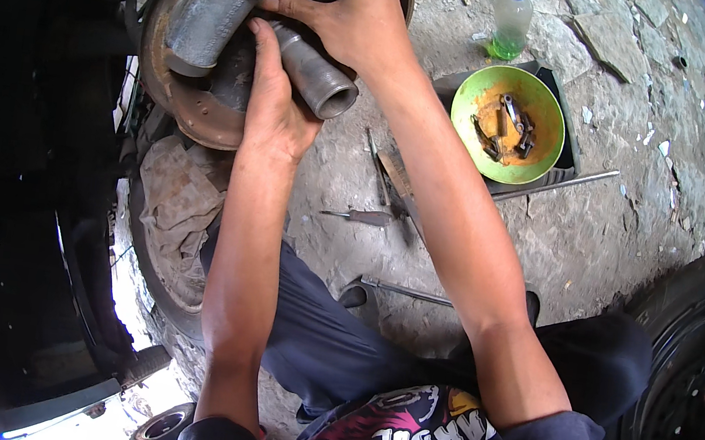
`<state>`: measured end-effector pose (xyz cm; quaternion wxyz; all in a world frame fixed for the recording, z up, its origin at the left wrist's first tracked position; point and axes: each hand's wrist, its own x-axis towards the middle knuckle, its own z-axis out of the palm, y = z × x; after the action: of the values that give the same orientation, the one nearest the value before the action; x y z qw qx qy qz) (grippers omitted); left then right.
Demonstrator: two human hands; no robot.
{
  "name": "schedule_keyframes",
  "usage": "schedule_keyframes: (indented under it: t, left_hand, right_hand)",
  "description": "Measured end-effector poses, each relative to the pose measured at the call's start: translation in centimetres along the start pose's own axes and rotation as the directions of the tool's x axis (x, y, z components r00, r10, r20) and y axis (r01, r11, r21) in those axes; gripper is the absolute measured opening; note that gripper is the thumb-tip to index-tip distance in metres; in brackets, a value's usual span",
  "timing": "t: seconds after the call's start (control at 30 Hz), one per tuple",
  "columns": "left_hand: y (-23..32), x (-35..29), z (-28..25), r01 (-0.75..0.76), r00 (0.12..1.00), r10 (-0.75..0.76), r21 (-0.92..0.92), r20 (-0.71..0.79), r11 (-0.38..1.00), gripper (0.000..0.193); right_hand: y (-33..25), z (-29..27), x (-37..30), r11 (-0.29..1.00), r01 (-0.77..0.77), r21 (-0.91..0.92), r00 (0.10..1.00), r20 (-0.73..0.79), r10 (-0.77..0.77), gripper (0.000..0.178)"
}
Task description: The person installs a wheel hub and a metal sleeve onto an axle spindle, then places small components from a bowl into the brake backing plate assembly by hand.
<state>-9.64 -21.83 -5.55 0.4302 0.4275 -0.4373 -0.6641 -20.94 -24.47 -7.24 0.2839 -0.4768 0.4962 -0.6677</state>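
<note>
Far left, I see rusty round plate (206, 119); grey block (205, 22) with dark ends over it, left of both hands, long axis far-right to near-left. Left hand (282, 110): thumb toward block's right side, fingers hidden; can't tell grip. Metal tube (309, 70) right of block: long axis far-left to near-right, open end pointing near-right. Right hand (355, 22): fingertips nearer block's far end, thumb and finger together; can't tell if anything pinched.

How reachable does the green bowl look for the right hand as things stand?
Probably yes: the green bowl sits out to the right of the right hand, and nothing visible stands between them, though the hand would have to leave the rusty round drum first.
</note>
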Motion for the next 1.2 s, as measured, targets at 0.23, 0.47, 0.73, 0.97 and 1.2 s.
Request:
schedule_keyframes:
  t: [0.23, 0.47, 0.73, 0.97, 1.2]
  left_hand:
    - [-0.6, 0.0, -0.5, -0.057, 0.998, 0.057, 0.006, -0.008, 0.998, 0.083]
    - [-0.3, 0.0, 0.0, -0.050, 0.999, 0.050, 0.038, -0.018, 0.998, 0.083]
    - [-0.2, 0.1, -0.1, -0.022, 0.997, 0.022, 0.001, -0.070, 1.000, 0.081]
    - [-0.2, 0.2, 0.0, -0.027, 0.999, 0.028, 0.030, -0.021, 0.999, 0.083]
    - [-0.3, 0.5, -0.5, 0.031, 0.999, -0.031, -0.008, -0.020, 0.999, 0.086]
  right_hand:
    - [-0.6, 0.1, -0.2, 0.999, -0.023, 0.039, 1.000, -0.004, 0.023, 0.040]
    - [0.1, 0.3, -0.2, 0.995, 0.053, 0.079, 0.998, -0.045, -0.050, 0.040]
    - [0.5, 0.9, 0.2, 0.981, 0.138, 0.140, 0.990, -0.027, -0.135, 0.033]
    - [-0.7, 1.1, -0.1, 0.989, 0.015, 0.147, 0.999, -0.031, -0.010, 0.030]
    - [-1.8, 1.1, -0.8, 0.991, -0.022, 0.134, 0.997, -0.070, 0.032, 0.026]
